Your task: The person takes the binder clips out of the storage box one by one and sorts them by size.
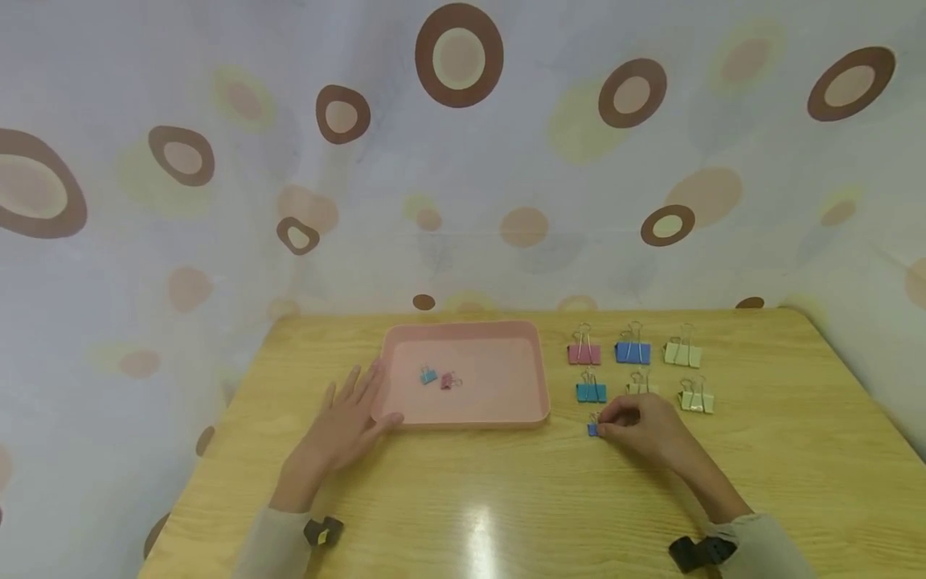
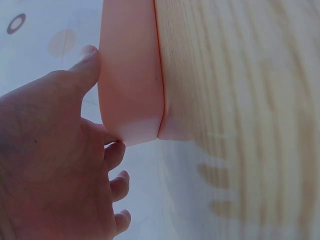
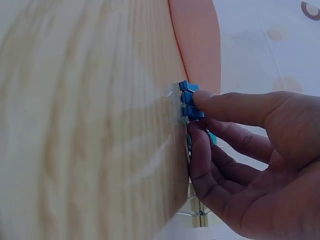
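Seen from above: wooden counter against a pale curtain printed with brown rings.

At left, left hand flat on the counter, fingers straight and spread, thumb and palm edge against the near-left corner of a pink tray; grip released, holding nothing. In the left wrist view, same hand resting against the tray's rounded corner.

Inside the tray, two small binder clips side by side: a light blue clip and a pink clip.

Right of the tray, loose binder clips in rows on the counter: large pink clip, large blue clip, large cream clip; below, a teal clip, a small cream clip partly hidden behind the fingers, another cream clip.

Nearest the viewer, right hand pinching a small blue clip lying on the counter just in front of the teal clip, near the tray's right corner. Right wrist view: thumb and fingertips closed on that small blue clip; grip grasping it, clip touching the counter.
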Available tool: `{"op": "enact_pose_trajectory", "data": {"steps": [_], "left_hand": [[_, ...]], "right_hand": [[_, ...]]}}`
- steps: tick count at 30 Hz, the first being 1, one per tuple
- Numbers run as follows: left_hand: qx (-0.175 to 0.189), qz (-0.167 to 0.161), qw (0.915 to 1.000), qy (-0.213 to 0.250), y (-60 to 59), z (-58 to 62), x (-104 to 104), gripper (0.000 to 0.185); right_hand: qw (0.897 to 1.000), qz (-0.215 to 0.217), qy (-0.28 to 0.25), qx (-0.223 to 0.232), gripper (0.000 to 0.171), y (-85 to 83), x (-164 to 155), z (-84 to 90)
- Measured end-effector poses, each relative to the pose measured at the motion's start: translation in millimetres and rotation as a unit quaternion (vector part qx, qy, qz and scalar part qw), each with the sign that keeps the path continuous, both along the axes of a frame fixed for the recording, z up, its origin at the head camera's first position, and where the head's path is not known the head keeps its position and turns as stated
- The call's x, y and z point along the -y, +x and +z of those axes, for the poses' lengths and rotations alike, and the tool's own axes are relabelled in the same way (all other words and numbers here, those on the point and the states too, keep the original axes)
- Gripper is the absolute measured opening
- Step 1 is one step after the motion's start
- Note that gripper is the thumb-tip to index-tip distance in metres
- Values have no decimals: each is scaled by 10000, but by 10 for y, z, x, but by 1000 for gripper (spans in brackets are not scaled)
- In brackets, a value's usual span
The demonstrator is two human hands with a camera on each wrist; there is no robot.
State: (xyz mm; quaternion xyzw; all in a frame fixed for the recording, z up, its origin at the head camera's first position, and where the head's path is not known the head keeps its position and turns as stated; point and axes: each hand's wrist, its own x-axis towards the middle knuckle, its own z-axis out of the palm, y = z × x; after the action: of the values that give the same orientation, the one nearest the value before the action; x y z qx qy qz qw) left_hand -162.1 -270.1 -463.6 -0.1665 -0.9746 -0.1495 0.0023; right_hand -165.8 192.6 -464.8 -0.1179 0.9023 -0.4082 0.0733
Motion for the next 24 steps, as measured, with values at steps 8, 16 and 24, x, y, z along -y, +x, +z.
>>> {"op": "enact_pose_trajectory", "data": {"steps": [8, 16, 24], "left_hand": [[-42, -18, 10000, -26, -11, -6, -8, 82], [4, -8, 10000, -51, -16, 22, -2, 82], [19, 9, 10000, -48, -14, 6, -3, 83]], "right_hand": [[9997, -18, -108, -224, 15, -16, -36, 42], [9942, 234, -738, -749, 21, -16, 45, 157], [9844, 301, -1601, -666, 30, -23, 338, 250]]}}
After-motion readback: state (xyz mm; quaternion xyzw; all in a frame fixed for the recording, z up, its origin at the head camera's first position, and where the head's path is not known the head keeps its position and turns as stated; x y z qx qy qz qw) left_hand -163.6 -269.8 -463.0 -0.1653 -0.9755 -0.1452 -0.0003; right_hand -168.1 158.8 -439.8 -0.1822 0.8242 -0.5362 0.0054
